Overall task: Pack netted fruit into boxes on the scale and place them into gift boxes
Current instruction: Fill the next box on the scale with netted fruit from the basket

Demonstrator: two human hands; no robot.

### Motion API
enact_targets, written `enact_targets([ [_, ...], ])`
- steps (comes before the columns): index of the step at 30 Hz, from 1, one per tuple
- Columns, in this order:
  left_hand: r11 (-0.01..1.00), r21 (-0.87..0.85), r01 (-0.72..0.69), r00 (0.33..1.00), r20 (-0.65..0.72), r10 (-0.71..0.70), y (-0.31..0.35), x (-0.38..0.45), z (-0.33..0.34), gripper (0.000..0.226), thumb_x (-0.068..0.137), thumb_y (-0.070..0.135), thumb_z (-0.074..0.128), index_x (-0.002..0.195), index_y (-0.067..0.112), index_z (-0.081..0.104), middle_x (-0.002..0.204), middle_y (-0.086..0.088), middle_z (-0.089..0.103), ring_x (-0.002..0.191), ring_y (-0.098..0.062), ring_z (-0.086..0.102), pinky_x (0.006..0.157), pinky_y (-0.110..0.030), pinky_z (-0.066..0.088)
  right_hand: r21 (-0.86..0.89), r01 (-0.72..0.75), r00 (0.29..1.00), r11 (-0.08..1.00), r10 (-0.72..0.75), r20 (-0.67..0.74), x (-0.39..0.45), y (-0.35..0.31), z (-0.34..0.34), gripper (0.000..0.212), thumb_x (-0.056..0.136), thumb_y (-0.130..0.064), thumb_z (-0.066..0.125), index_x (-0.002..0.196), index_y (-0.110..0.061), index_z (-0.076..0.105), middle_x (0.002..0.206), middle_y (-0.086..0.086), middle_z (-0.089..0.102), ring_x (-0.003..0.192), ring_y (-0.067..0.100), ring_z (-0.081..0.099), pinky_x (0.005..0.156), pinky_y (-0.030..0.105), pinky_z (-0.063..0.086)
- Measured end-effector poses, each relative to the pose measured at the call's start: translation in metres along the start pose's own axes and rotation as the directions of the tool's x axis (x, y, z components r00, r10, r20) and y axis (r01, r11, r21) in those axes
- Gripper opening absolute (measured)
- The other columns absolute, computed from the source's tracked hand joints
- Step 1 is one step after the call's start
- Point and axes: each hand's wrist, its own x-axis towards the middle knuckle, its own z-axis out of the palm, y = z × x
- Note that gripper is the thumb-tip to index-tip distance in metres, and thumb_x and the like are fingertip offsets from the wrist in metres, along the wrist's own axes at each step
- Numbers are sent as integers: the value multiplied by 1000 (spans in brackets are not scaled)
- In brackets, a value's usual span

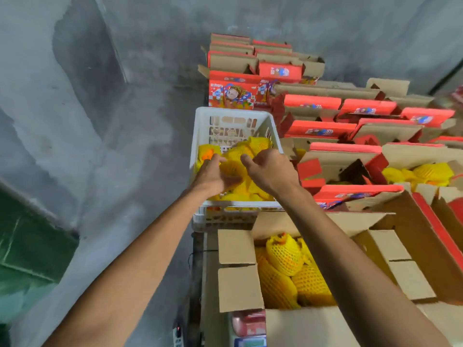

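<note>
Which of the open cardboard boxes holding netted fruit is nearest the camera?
The plain brown box at bottom centre, flaps spread, yellow netted fruit inside. The other fruit-filled box lies farther off at the right edge, among the red gift boxes.

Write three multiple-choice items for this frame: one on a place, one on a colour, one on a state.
1. Where are both hands reaching?
A. Into the white crate
B. Into the near box
C. Onto the floor

2. What colour is the netting on the fruit?
A. Green
B. Yellow
C. White

3. What state is the near box in?
A. Taped shut
B. Open and empty
C. Open with fruit inside

Answers:
1. A: the left hand and right hand are over the fruit in the white crate.
2. B: the netted fruit is wrapped in yellow mesh.
3. C: the near box has its flaps folded out and several fruit lying in it.
</note>
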Motion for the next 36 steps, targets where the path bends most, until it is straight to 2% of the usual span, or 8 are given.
enact_targets([
  [3,966,259,18,997,61,-36,-10,21,20,77,65,58,86,125,30,48,127,-9,47,124,-32,47,97,-48,49,-6,-13,1000,1000,14,16,5,7,5,55,97,-53,56,72,-6,68,75,12,64,83,39,63,64,35,44],
  [6,915,398,59,988,106,-109,-18,38,34,86,74,58,79,143,22,42,140,-17,40,134,-39,39,101,-51,46,16,-23,1000,1000,23,2,11,13,7,49,97,-51,57,70,-11,61,78,11,62,86,38,62,66,34,40],
  [11,959,185,213,971,67,-229,-31,44,41,71,87,57,71,138,10,53,140,-17,58,125,-36,57,98,-47,51,30,-46,999,998,47,-9,17,24,5,47,96,-50,60,73,-10,60,76,9,60,81,36,61,65,34,41],
  [17,994,-97,49,997,71,-42,6,6,19,39,89,52,74,110,19,70,112,1,72,105,-24,67,89,-47,56,39,-11,1000,999,11,-6,8,25,-5,40,96,-50,59,71,-19,58,82,11,62,89,39,63,69,35,43],
  [20,973,-230,-25,986,154,62,35,-30,2,18,93,42,72,100,25,75,90,7,76,90,-15,70,77,-38,53,53,32,998,998,-29,-56,-2,30,-21,41,96,-52,59,71,-20,60,76,7,62,87,36,65,67,32,39],
  [24,965,-263,10,922,377,93,67,-97,-16,26,98,50,62,101,28,75,99,12,78,96,-9,74,83,-34,58,52,56,998,997,-57,25,-20,45,-49,59,94,-62,57,75,-7,69,72,11,70,74,32,68,70,43,57],
  [31,968,-119,-222,975,-34,219,89,-202,-2,24,101,48,58,111,30,70,107,16,73,104,2,66,90,-30,53,14,174,969,985,-174,177,-64,89,-77,82,87,-81,47,73,-3,68,73,15,69,76,31,66,76,44,55],
  [36,866,358,-349,848,-274,454,107,-263,37,39,97,28,67,132,12,64,142,-6,56,133,-24,48,112,-39,41,56,246,953,968,-252,168,-94,122,-92,75,86,-82,48,58,-13,52,56,6,52,60,25,50,56,36,35],
])
